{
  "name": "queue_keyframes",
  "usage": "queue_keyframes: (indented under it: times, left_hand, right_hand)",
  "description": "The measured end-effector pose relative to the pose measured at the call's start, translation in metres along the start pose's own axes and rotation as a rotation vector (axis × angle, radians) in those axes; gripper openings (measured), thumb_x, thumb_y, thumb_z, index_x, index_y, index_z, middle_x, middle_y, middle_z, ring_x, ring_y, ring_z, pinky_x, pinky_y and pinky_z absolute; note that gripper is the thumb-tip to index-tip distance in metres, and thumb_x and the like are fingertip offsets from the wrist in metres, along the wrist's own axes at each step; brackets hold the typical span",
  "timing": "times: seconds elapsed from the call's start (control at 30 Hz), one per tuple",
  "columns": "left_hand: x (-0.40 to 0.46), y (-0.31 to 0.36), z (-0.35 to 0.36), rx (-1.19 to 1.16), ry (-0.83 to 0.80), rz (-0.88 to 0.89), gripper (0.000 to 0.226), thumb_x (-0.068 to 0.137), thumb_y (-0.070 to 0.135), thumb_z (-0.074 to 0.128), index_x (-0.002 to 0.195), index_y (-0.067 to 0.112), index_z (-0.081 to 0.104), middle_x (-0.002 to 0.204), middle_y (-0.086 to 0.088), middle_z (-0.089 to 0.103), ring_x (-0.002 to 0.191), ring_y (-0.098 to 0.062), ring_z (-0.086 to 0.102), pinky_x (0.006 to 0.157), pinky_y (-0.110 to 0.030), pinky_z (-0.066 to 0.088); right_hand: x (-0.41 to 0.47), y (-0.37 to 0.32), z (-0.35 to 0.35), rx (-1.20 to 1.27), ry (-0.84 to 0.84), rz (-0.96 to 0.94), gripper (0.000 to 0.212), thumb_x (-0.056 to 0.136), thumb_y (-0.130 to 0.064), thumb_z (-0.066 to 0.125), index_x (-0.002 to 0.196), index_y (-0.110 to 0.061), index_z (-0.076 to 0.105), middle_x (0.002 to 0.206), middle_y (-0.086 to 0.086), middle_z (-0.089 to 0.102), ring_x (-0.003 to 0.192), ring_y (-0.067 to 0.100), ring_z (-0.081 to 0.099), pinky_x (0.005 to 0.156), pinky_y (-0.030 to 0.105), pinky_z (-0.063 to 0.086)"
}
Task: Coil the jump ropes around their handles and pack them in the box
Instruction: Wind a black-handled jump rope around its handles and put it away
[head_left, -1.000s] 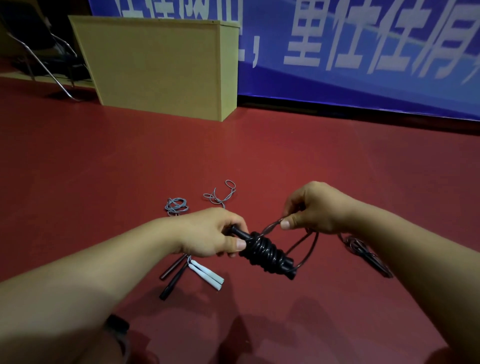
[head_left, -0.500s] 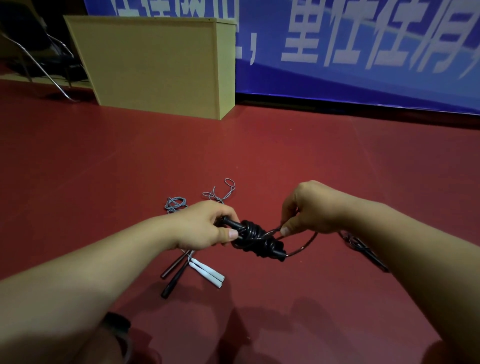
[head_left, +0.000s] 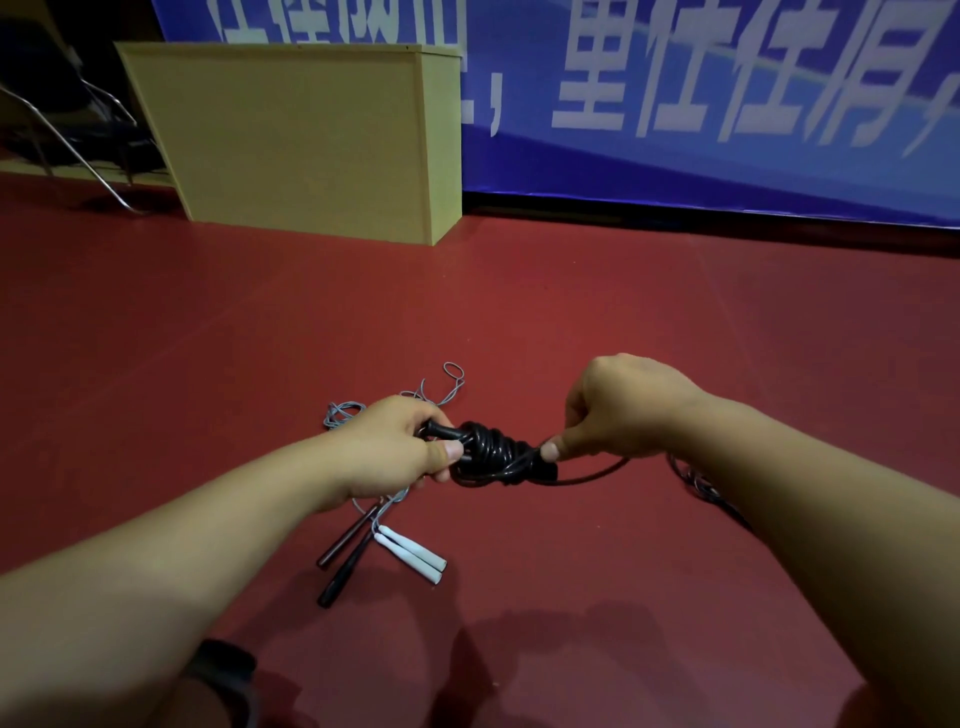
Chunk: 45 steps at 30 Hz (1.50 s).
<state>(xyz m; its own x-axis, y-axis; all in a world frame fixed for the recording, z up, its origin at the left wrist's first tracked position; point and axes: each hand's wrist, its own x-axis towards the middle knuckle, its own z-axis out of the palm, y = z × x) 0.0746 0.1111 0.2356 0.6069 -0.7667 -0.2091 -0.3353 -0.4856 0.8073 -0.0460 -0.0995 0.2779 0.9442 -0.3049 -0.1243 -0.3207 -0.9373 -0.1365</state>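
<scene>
- The glossy black jump rope (head_left: 491, 453), mostly wound in thick coils round its black handles, hangs in the air between both hands, above the red floor (head_left: 519, 312).
- The left hand (head_left: 400, 447) wraps its grip round the handle end poking out of the coils, thumb pressed on top.
- The right hand (head_left: 618, 410) pinches the loose black cord right beside the coils; a slack loop trails below it.
- Beneath the left hand lie two dark slim handles (head_left: 345, 551), two white handles (head_left: 413, 553) and tangled thin grey cord (head_left: 441, 384).
- Well beyond both hands stands a pale wooden box (head_left: 301, 140).
</scene>
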Motion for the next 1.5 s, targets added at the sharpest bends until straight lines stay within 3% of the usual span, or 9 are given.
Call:
queue_keyframes:
  times: [0.17,0.3,0.53,0.63,0.83,1.1,1.27,1.37,1.5]
  left_hand:
    - [-0.002,0.0,-0.003,-0.109,-0.141,-0.119,0.013,0.097,0.018,0.058,0.085,0.015,0.064,0.069,-0.001,0.064,0.056,-0.012,0.05,0.058,-0.026,0.042]
    - [-0.003,0.001,-0.007,-0.192,-0.213,-0.209,0.015,0.098,0.019,0.056,0.086,0.017,0.065,0.069,-0.003,0.059,0.051,-0.011,0.043,0.052,-0.022,0.04]
    - [0.002,0.005,-0.004,-0.106,-0.014,-0.277,0.01,0.095,0.014,0.056,0.091,0.012,0.066,0.061,-0.001,0.059,0.045,-0.011,0.04,0.051,-0.024,0.043]
    - [0.003,0.005,-0.006,-0.306,-0.019,-0.399,0.009,0.097,0.018,0.053,0.091,0.017,0.059,0.059,0.003,0.055,0.042,-0.008,0.038,0.061,-0.028,0.049]
    - [0.0,0.002,-0.018,-0.711,0.007,-0.49,0.015,0.097,0.02,0.05,0.083,0.02,0.055,0.059,0.005,0.053,0.041,-0.007,0.037,0.067,-0.029,0.046]
    - [0.019,0.0,0.003,-0.289,0.379,-0.335,0.01,0.092,0.018,0.062,0.088,0.009,0.065,0.059,-0.001,0.061,0.043,-0.013,0.04,0.046,-0.021,0.042]
    - [0.023,-0.006,0.005,-0.026,0.324,-0.235,0.023,0.09,0.028,0.063,0.073,0.014,0.065,0.056,0.001,0.064,0.043,-0.015,0.048,0.048,-0.022,0.041]
    - [0.022,-0.004,0.006,0.219,0.317,-0.218,0.028,0.089,0.035,0.063,0.071,0.013,0.065,0.048,0.005,0.057,0.043,-0.016,0.049,0.049,-0.022,0.037]
    - [0.021,-0.001,0.012,0.396,0.188,-0.188,0.03,0.09,0.038,0.063,0.086,0.008,0.066,0.061,-0.001,0.055,0.055,-0.02,0.049,0.053,-0.025,0.035]
  right_hand:
    - [0.0,0.002,0.004,0.009,0.002,-0.028,0.045,0.063,-0.071,0.072,0.075,-0.027,0.07,0.068,-0.005,0.066,0.071,0.015,0.062,0.055,0.026,0.042]
    - [-0.001,0.004,0.002,0.101,0.013,-0.105,0.037,0.067,-0.06,0.077,0.08,-0.026,0.072,0.074,-0.005,0.069,0.075,0.015,0.063,0.062,0.03,0.049]
    - [-0.006,-0.009,-0.006,0.195,0.076,-0.205,0.027,0.073,-0.043,0.081,0.081,-0.019,0.071,0.07,-0.003,0.066,0.057,0.002,0.057,0.05,0.022,0.044]
    - [-0.01,-0.009,-0.009,0.184,-0.022,-0.177,0.023,0.078,-0.039,0.079,0.08,-0.018,0.07,0.066,0.0,0.065,0.044,0.0,0.049,0.042,0.017,0.039]
    - [-0.015,0.017,-0.002,0.208,-0.086,-0.078,0.018,0.084,-0.044,0.071,0.083,-0.025,0.073,0.07,-0.006,0.07,0.061,0.004,0.061,0.053,0.016,0.043]
    - [-0.019,-0.014,-0.014,0.45,-0.106,-0.286,0.016,0.083,-0.033,0.075,0.081,-0.018,0.074,0.058,-0.009,0.052,0.051,0.003,0.041,0.05,0.015,0.035]
    - [-0.018,-0.016,-0.018,0.414,0.064,-0.319,0.01,0.086,-0.026,0.073,0.08,-0.018,0.075,0.045,-0.015,0.05,0.041,0.002,0.045,0.043,0.011,0.031]
    - [-0.016,-0.016,-0.018,0.299,0.14,-0.322,0.013,0.086,-0.029,0.071,0.09,-0.018,0.077,0.07,-0.013,0.07,0.064,-0.001,0.061,0.055,0.013,0.043]
    - [-0.015,-0.012,-0.019,0.167,0.18,-0.299,0.015,0.087,-0.036,0.069,0.093,-0.024,0.076,0.083,-0.009,0.072,0.077,0.007,0.064,0.071,0.028,0.051]
